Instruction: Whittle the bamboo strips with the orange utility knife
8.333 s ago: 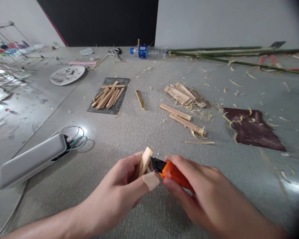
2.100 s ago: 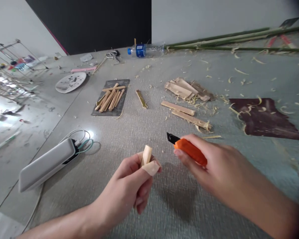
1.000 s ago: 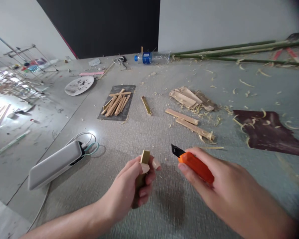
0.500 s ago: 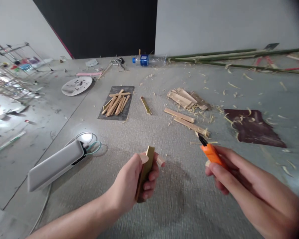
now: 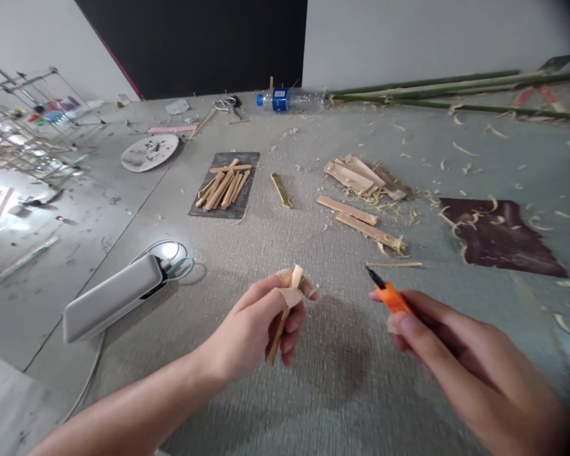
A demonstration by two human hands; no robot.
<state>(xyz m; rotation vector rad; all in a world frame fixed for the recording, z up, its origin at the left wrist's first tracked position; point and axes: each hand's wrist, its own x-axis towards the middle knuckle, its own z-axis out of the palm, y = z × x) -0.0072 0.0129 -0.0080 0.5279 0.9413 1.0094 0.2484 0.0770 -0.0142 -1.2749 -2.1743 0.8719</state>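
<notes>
My left hand (image 5: 261, 316) is closed around a bamboo strip (image 5: 276, 339), seen nearly edge-on, with its pale end poking up past the thumb. Tape or a bandage wraps the thumb and a fingertip. In my right hand (image 5: 437, 342) sits an orange utility knife (image 5: 393, 297), its dark blade pointing up and left, apart from the strip. Just beyond the blade a thin sliver (image 5: 394, 264) lies on the table. Farther off are two loose bamboo strips (image 5: 346, 210) and a pile of flat bamboo pieces (image 5: 354, 177).
Carved sticks (image 5: 225, 189) lie on a dark sheet (image 5: 240, 209), with a short green piece (image 5: 281, 190) beside it. A power bank (image 5: 114, 297) with a cable stands left. Shavings litter brown sandpaper (image 5: 508, 250). Behind are a bottle (image 5: 280, 99), bamboo poles (image 5: 432, 95) and a plate (image 5: 149, 152).
The strip in my left hand has turned from its broad green face to a narrow edge. My right hand with the knife has shifted slightly left. The view has tilted a little downward.
</notes>
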